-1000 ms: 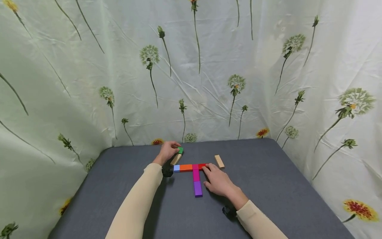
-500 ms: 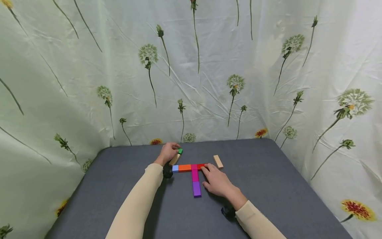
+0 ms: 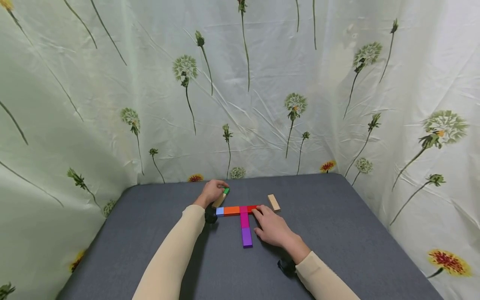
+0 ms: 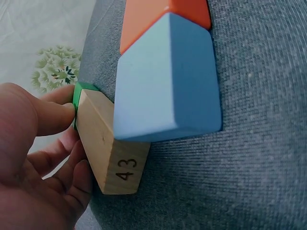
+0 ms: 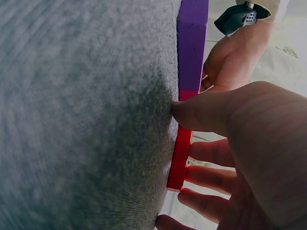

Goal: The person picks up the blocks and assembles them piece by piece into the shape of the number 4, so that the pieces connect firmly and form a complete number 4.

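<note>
In the head view, my left hand (image 3: 212,191) is at the far side of the blocks and pinches a small green block (image 3: 226,191) with thumb and index finger. That block meets the far end of a plain wooden block (image 4: 98,129) marked 43, whose near end lies close by a light blue block (image 4: 148,86). Fingertips of my right hand (image 3: 275,227) rest on a red block (image 5: 180,163), its fingers loosely extended. From blue, an orange block (image 3: 231,211) continues the row to a magenta block (image 3: 244,221) and the red one; a purple block (image 3: 246,237) extends the magenta stem.
Another plain wooden block (image 3: 273,202) lies apart, just beyond my right hand. The grey cloth-covered table (image 3: 318,233) is backed by a white curtain (image 3: 262,112) with a dandelion print.
The left fingers have shifted the green block slightly, so it now lines up with the wooden block's end. My right hand has stayed on the red block.
</note>
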